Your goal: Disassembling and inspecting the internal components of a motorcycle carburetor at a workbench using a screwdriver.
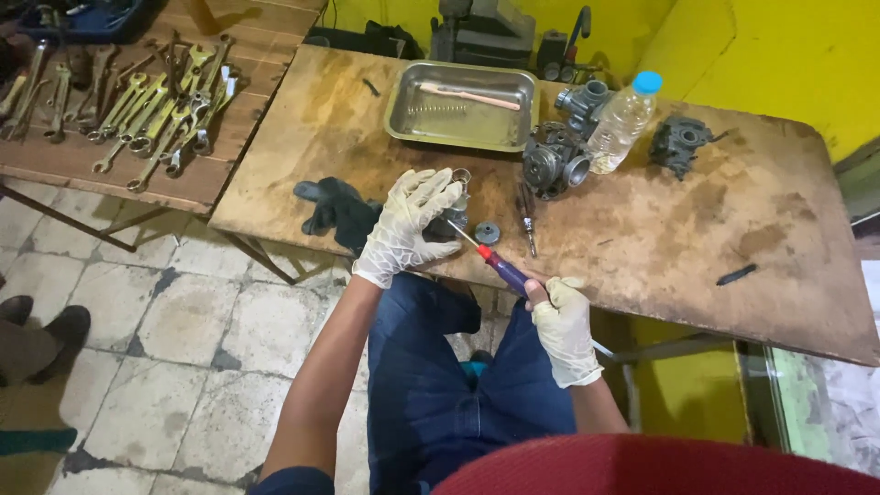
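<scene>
Screwdriver (500, 269) is clamped in the right hand (564, 328), tip aimed toward ten o'clock at a small metal part (456, 215) gripped by the left hand (408, 227).

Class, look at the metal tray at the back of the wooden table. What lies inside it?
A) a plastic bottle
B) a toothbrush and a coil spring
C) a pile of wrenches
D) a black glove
B: the metal tray holds a toothbrush and a coil spring, nothing else that shows.
</scene>
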